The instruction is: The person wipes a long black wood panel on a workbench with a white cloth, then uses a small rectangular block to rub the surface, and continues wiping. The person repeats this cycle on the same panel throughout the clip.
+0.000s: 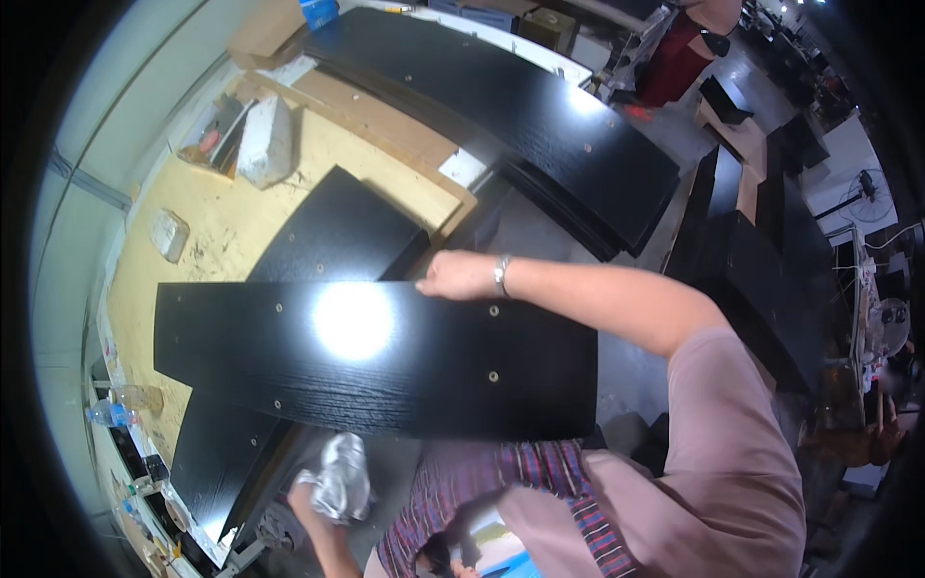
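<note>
A long black wooden panel [414,385] with small metal-ringed holes lies across another black panel [337,226] beneath it. My right hand [461,276], with a metal band at the wrist, is closed on the top panel's far edge, right of a bright glare spot. Below the near edge, my left hand [310,501] is closed on a crumpled silvery wad [343,479]. Whether that wad is foil, plastic or cloth I cannot tell. Some of the left fingers are hidden behind it.
Beneath the panels is a pale worktable [226,236] with a whitish block [265,143] and a smaller lump [170,236]. Stacked black panels [501,106] stand at the far side. A plastic bottle [111,414] is at the left. Another person [674,58] is at the far right.
</note>
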### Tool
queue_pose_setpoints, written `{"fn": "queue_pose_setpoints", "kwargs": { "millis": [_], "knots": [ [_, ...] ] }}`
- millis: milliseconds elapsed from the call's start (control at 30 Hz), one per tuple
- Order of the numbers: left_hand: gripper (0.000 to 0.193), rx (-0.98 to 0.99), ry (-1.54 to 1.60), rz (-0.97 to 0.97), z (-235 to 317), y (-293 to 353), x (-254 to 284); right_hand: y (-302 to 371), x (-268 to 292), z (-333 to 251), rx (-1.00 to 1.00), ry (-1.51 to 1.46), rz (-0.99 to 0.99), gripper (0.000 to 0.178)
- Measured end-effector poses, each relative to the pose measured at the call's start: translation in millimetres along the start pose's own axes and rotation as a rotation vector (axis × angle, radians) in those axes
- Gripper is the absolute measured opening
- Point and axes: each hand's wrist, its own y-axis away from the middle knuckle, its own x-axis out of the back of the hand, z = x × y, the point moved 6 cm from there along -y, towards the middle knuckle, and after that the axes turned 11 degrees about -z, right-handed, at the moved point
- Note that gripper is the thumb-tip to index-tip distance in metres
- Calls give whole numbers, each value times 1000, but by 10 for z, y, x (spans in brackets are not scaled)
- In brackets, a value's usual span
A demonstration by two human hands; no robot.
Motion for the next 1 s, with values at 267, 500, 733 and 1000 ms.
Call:
{"fn": "queue_pose_setpoints", "kwargs": {
  "millis": [267,500,733,1000],
  "knots": [
    [22,119,462,-210,-201,-90,-1011,364,-38,-163,-155,36,283,41],
    [17,-40,155,-384,224,-95,-1480,1166,280,140,-214,16,379,45],
    [11,-63,-65,-546,678,-556,-2412,1848,835,747,-204,-180,693,38],
    [19,-84,91,-727,1433,-1454,-3748,1943,1948,1023,-365,-236,902,42]
  ]
}}
